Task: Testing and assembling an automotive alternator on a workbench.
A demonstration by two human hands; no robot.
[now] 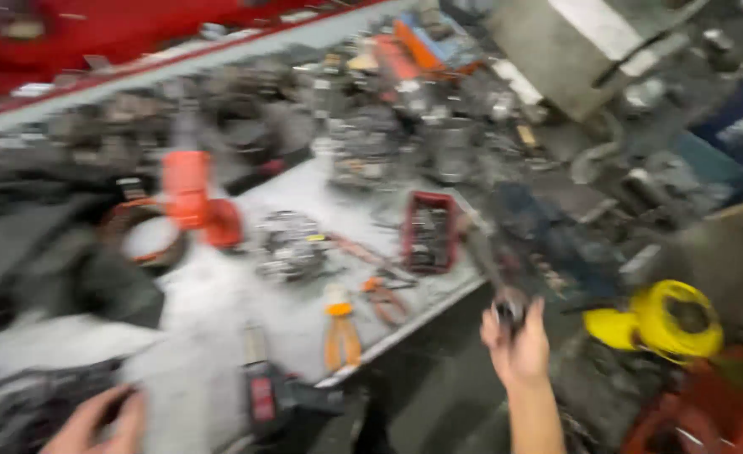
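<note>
The right hand [519, 343] grips a small dark part [508, 308] — too blurred to identify. The left hand [94, 423], cut off at seven o'clock, rests on the desk [220, 294] — its grip unreadable.

A cluttered metal workbench [220, 294] is seen from above in a motion-blurred frame. A dark rod-like tool [491, 267] is gripped at its lower end by the right hand [519, 345], held off the bench's front edge. The left hand [98, 423] is rested at the bench's near corner. Orange-handled pliers [340, 328], a red tray [429, 232] and a yellow round housing [670, 319] are seen nearby.
</note>
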